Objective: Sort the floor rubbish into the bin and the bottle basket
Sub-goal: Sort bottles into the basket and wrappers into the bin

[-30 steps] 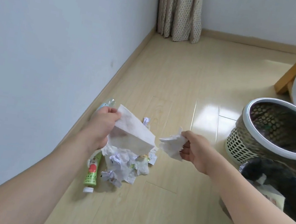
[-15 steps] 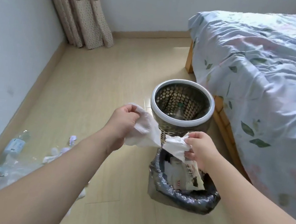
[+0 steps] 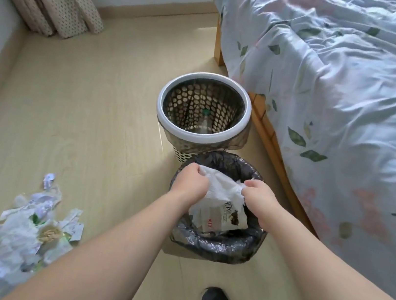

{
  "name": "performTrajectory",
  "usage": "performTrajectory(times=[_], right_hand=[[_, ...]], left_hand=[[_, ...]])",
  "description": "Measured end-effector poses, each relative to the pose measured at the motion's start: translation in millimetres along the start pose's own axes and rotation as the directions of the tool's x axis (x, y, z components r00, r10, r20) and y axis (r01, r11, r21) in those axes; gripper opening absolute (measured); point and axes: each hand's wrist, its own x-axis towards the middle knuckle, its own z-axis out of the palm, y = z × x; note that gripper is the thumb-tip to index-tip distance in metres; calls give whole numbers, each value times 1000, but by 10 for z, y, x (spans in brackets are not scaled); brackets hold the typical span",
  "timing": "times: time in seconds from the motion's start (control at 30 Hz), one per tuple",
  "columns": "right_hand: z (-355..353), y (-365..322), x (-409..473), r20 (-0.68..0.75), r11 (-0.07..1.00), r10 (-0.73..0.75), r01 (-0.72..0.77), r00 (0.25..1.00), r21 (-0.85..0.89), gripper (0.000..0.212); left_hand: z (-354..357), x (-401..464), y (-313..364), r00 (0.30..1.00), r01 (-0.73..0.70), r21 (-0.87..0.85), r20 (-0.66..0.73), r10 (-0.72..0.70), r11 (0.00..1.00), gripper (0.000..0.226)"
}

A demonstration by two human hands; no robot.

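Tissue, white and crumpled, hangs bunched between my two hands right over the bin. I have my left hand curled on its left end and my right hand pinching its right end, the two hands close together with the wad between them. It looks soft and creased, with ragged edges on the right side. Under it, inside the bin's black liner, I see a printed white carton lying tilted among other paper. Just beyond the bin, touching or nearly touching it, stands the basket, round with a white rim and perforated wall; a clear bottle with a green cap lies in its bottom. On the floor at lower left sits a heap of rubbish: crumpled paper, wrappers and clear plastic, blurred. A bed runs along the right.
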Motion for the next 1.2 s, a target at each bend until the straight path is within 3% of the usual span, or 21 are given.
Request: performTrajectory(times=[0.07, 0.17, 0.3, 0.37, 0.47, 0.57, 0.67, 0.77, 0.9, 1.2], right_hand=[[48, -76, -94, 51, 994, -51, 56, 997, -89, 50], [132, -161, -255, 58, 957, -110, 121, 992, -262, 50], [268, -269, -424, 70, 840, -216, 222, 974, -494, 54], [347, -321, -500, 128, 803, -191, 230, 973, -550, 58], [383, -355, -562, 172, 757, -157, 231, 972, -611, 60], [449, -401, -630, 218, 676, -177, 279, 960, -682, 57], [662, -563, -733, 340, 586, -196, 388, 920, -711, 56], [1142, -838, -928, 503, 474, -228, 547, 834, -690, 48], [1967, -1062, -1284, 630, 364, -275, 685, 726, -631, 53], [3810, -841, -1888, 773, 376, -140, 756, 619, -536, 48]], left_hand=[[-141, -70, -36, 1000, 0, 52, -16, 1, 999, 13], [-323, -211, -112, 992, 110, 95, 58, -116, 989, 15], [-575, -281, -239, 978, 200, -221, -13, -208, 954, 23], [-644, -328, -287, 985, 174, -278, 48, -167, 945, 26], [-655, -426, -359, 993, 62, -142, 107, -47, 988, 30], [-811, -514, -554, 998, -8, -22, 69, 9, 1000, 28], [-1163, -574, -925, 999, 31, -31, -12, -32, 999, 28], [-1599, -685, -1430, 996, 83, 9, -38, -83, 996, 27], [-2141, -962, -2157, 980, 186, 71, -92, -179, 980, 23], [-3102, -1657, -3890, 882, 466, 108, -138, -451, 878, 15]])
